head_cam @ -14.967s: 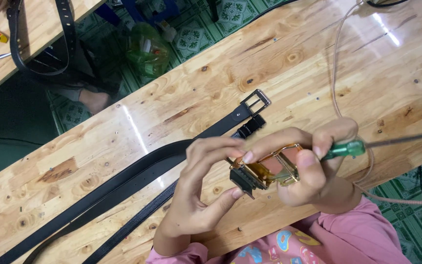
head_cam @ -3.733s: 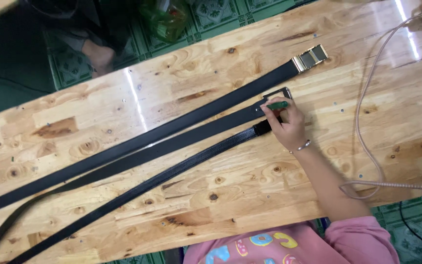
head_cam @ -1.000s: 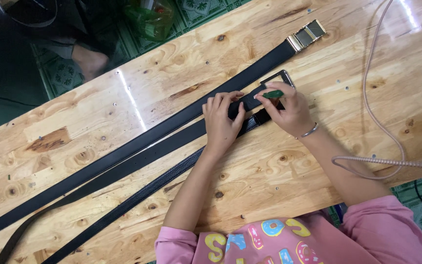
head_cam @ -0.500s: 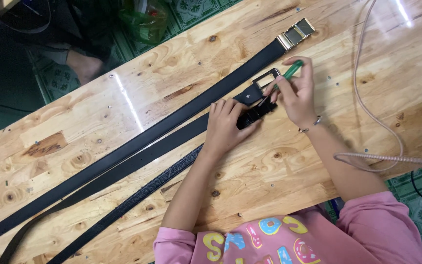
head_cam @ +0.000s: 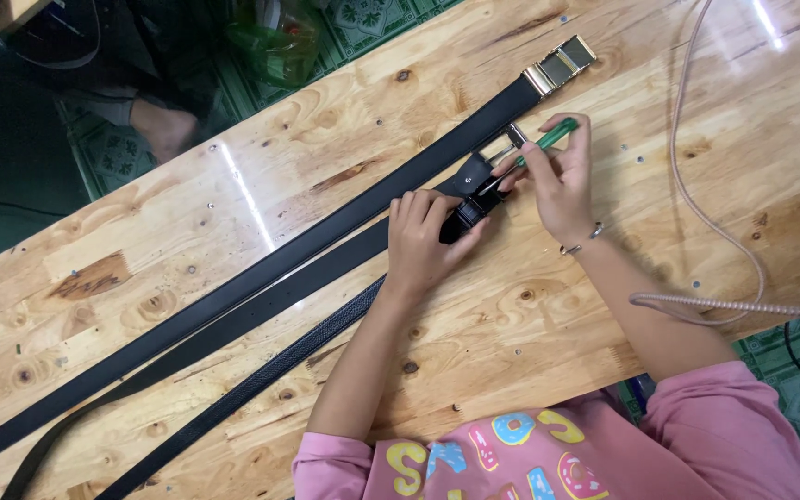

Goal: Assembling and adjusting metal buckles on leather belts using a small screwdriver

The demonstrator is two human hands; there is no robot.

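Note:
My left hand (head_cam: pixel 423 236) presses down on the end of a black belt (head_cam: pixel 326 268) lying across the wooden table (head_cam: pixel 187 241), fingers right beside its dark buckle (head_cam: pixel 474 199). My right hand (head_cam: pixel 562 181) holds a green-handled screwdriver (head_cam: pixel 548 139), with the tip pointed into that buckle. A longer black belt (head_cam: pixel 261 273) with a gold buckle (head_cam: pixel 559 65) lies parallel just beyond. A third, textured black belt (head_cam: pixel 261 375) runs closer to me, its end hidden under my left hand.
A pinkish cable (head_cam: pixel 696 204) loops over the table's right side, and a coiled cord (head_cam: pixel 743 306) crosses near the right edge. Beyond the far edge a person's foot (head_cam: pixel 164 130) rests on green patterned floor, near a green bag (head_cam: pixel 275 42).
Over the last second my right hand lifted the screwdriver up off the buckle and angled it in from the upper right. My left hand stays on the belt end.

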